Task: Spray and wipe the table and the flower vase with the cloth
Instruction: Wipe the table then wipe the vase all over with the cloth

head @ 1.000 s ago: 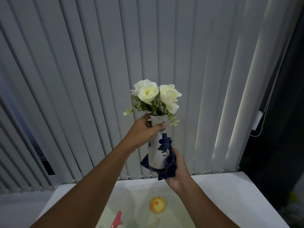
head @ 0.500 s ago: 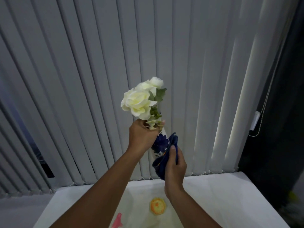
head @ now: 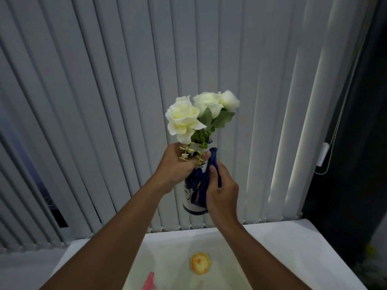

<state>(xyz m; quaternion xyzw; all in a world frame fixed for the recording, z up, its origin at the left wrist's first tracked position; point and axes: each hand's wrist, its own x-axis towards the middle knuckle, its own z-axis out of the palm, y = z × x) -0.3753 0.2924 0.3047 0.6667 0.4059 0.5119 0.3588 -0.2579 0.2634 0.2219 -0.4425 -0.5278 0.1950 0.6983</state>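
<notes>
fingers (head: 206,155) grip vase (head: 193,206); cloth (head: 212,164) pressed; blinds (head: 104,101) behind.

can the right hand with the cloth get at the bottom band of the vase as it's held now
Probably yes. The left hand grips only the neck, so the vase hangs above the table with its base bare. The right hand presses the cloth just above it.
</notes>
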